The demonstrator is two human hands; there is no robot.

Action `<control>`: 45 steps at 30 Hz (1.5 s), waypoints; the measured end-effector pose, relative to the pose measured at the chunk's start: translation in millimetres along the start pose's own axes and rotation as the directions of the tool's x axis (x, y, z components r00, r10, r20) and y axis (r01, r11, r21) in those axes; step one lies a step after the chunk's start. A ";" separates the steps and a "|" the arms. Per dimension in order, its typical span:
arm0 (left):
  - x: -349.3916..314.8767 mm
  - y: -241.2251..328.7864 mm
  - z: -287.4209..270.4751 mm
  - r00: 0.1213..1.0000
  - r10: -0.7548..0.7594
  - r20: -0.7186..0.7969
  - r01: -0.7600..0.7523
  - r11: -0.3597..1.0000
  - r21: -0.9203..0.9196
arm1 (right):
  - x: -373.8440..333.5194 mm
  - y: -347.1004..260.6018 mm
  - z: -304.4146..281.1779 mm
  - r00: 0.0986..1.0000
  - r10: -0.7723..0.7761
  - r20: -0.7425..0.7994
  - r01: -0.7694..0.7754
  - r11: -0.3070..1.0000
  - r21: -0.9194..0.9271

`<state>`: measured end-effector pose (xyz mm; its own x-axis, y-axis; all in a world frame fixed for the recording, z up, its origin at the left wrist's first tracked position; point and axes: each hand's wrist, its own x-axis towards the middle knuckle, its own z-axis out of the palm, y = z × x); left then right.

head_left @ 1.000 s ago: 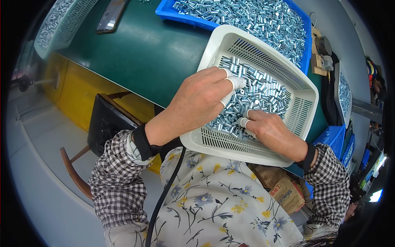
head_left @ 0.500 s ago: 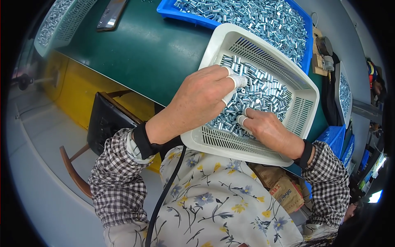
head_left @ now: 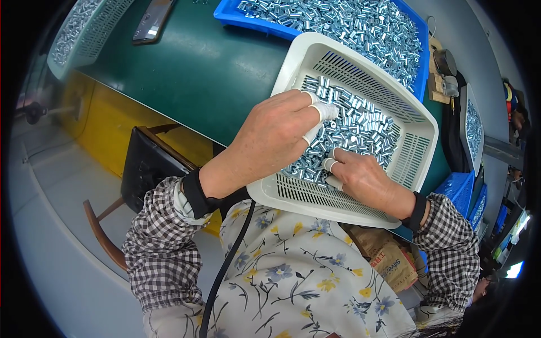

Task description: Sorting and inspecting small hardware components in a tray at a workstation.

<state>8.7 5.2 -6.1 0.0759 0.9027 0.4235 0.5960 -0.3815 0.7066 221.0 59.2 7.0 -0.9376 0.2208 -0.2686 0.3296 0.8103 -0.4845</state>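
A whitish slotted plastic basket [head_left: 418, 135] holds a heap of small shiny metal sleeves [head_left: 360, 121]. Over the heap's left side is my left hand [head_left: 279, 127], its fingers curled and closed, white finger cots on several tips; what lies between the tips is hidden. My right hand [head_left: 366, 180] reaches over the near right rim. Its fingers, also in white cots, bend down among the sleeves and look pinched together, but anything in them cannot be made out. Both wrists carry black bands below checked sleeve covers.
Behind the basket stands a blue tray [head_left: 256, 27] full of similar metal sleeves. A phone [head_left: 153, 21] lies on the green tabletop [head_left: 186, 73]. Another basket [head_left: 101, 34] is at far left, a black chair [head_left: 147, 169] below. Blue bins [head_left: 455, 188] stand at right.
My right hand's fingers have shifted slightly among the sleeves. My left hand stays almost in the same spot, its fingers still closed.
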 end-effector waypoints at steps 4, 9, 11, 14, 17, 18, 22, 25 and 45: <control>-0.9 -1.0 0.5 1.000 -0.006 0.003 0.006 1.000 -0.011 | 1.5 -2.5 0.7 0.999 0.022 -0.025 -0.022 1.000 0.023; 0.0 -0.8 1.1 1.000 -0.004 0.003 0.004 1.000 -0.001 | 4.0 -10.3 2.2 0.991 0.135 0.024 -0.135 0.991 -0.002; 0.3 0.9 -0.2 1.000 -0.011 -0.005 0.011 1.000 0.000 | 3.4 -10.7 2.9 0.988 0.150 0.018 -0.150 0.989 0.002; -1.2 -1.6 1.4 1.000 -0.001 -0.005 0.001 1.000 -0.003 | 1.7 -9.8 2.9 0.992 0.126 0.004 -0.126 0.991 0.054; -1.9 -3.1 1.1 1.000 0.001 0.005 -0.001 1.000 0.004 | 1.5 -11.2 2.9 0.993 0.116 -0.010 -0.116 0.992 0.044; -2.2 -3.3 0.8 1.000 -0.001 0.016 0.000 1.000 0.012 | 1.2 -11.7 3.2 0.994 0.112 -0.017 -0.112 0.993 0.039; -1.7 -2.4 -1.0 0.999 -0.016 0.033 0.015 1.000 0.019 | 2.2 -15.4 4.9 0.992 0.125 -0.009 -0.125 0.992 0.011; -0.9 -2.8 -1.3 0.999 -0.024 0.039 0.023 1.000 0.017 | 4.1 -12.6 4.5 0.992 0.124 -0.011 -0.124 0.991 0.044; 0.4 0.2 -0.5 1.000 -0.016 0.010 0.016 1.000 -0.011 | 3.5 -14.8 -2.5 0.984 0.170 -0.043 -0.162 0.974 0.157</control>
<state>8.4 5.4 -5.5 0.0744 0.9108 0.4060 0.5886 -0.3688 0.7194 212.6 49.3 15.3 -0.8716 0.3787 -0.3114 0.4903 0.6687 -0.5590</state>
